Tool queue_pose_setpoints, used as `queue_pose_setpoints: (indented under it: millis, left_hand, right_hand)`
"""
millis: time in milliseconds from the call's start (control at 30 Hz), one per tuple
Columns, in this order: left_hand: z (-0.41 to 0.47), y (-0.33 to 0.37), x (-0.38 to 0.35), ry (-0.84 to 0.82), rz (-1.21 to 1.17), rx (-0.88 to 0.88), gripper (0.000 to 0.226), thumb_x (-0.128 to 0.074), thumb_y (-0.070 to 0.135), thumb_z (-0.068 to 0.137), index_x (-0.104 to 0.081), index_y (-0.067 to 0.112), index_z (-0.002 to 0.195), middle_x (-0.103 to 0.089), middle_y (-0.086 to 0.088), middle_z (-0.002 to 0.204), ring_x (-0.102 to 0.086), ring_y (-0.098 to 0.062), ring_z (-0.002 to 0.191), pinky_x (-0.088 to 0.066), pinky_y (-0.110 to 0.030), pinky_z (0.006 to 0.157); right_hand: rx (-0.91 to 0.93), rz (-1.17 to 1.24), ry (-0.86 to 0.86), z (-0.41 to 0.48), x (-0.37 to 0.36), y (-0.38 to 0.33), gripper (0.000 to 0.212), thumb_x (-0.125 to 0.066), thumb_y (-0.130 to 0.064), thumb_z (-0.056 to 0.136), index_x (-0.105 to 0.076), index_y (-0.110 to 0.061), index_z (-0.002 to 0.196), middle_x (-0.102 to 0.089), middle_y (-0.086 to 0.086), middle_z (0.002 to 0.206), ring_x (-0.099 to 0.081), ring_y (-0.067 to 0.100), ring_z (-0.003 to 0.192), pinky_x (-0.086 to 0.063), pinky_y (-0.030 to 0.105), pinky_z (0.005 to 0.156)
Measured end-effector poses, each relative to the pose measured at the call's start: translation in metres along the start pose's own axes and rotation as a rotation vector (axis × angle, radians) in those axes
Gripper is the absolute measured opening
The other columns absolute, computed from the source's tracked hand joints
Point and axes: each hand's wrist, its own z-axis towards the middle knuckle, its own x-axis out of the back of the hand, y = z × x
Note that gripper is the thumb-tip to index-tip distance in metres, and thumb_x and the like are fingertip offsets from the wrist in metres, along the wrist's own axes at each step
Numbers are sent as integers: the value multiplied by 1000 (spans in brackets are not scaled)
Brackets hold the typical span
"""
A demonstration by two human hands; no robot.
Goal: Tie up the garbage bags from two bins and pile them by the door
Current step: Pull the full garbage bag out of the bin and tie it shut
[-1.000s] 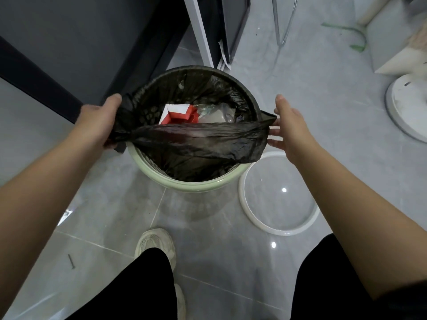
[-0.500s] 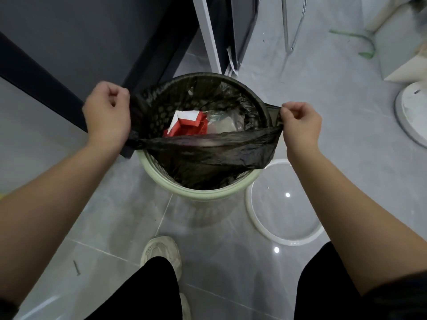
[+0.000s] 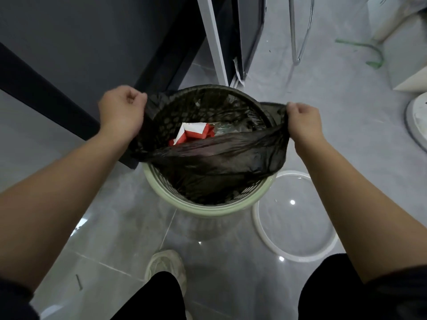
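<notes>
A black garbage bag (image 3: 215, 158) lines a round pale-green mesh bin (image 3: 208, 207) on the grey tiled floor. My left hand (image 3: 121, 112) grips the bag's edge at the bin's left side. At the right side my right hand (image 3: 302, 122) grips the opposite edge. The near part of the bag's rim is pulled off the bin and stretched between both fists. Inside the bag lie a red and white carton (image 3: 194, 133) and some clear plastic.
A white ring (image 3: 261, 229) from the bin lies on the floor to the right. A dark cabinet (image 3: 69, 54) stands at the left, a white-framed panel (image 3: 215, 38) and chrome chair legs (image 3: 300, 31) behind. A white round base (image 3: 416, 121) sits far right. My shoe (image 3: 166, 262) is below the bin.
My right hand went from open beside the bag to gripping its edge. Both fists have lifted the bag's near rim up and away from the bin.
</notes>
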Motion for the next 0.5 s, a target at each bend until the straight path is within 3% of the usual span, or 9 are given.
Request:
queue_pose_setpoints:
  millis: [100, 167, 233, 333, 433, 500]
  left_hand:
    - [-7, 3, 4, 117, -121, -123, 10, -54, 28, 90, -60, 20, 89, -54, 16, 72, -51, 5, 64, -39, -5, 61]
    - [-7, 2, 5, 119, -139, -126, 13, -56, 31, 89, -59, 20, 95, -55, 15, 77, -52, 4, 68, -39, -5, 63]
    - [-1, -2, 4, 32, -55, -50, 36, -57, 46, 86, -57, 17, 108, -60, 9, 98, -54, -2, 88, -39, -15, 76]
    - [12, -2, -1, -177, 133, 154, 68, -49, 66, 82, -58, 11, 120, -60, -6, 122, -56, -22, 107, -40, -31, 83]
    - [22, 1, -8, -230, 78, 318, 65, -58, 58, 80, -60, 7, 121, -62, -10, 120, -60, -30, 106, -44, -32, 82]
    - [27, 2, -13, -166, 2, 250, 36, -64, 38, 82, -67, 9, 103, -67, -6, 101, -63, -25, 93, -47, -26, 72]
  right_hand:
    - [147, 141, 98, -3, 4, -4, 32, -40, -25, 95, -42, -21, 64, -41, -5, 65, -38, 10, 64, -34, 29, 64]
    - [182, 133, 108, -6, 5, -3, 31, -40, -27, 95, -43, -24, 64, -43, -8, 66, -40, 7, 65, -36, 29, 68]
    - [100, 95, 45, -4, 2, -1, 27, -45, -43, 91, -52, -25, 72, -54, -8, 75, -51, 10, 74, -43, 32, 74]
    - [-112, 1, -131, 1, 1, -5, 50, -50, -69, 75, -61, -22, 89, -67, 0, 97, -65, 21, 91, -53, 41, 85]
    - [-181, -26, -272, 7, -5, -13, 35, -58, -47, 85, -66, -14, 91, -66, 7, 94, -63, 22, 83, -52, 32, 72]
    - [-112, -16, -242, 11, -12, -19, 21, -58, -26, 89, -68, -8, 91, -63, 9, 86, -60, 22, 77, -47, 28, 63]
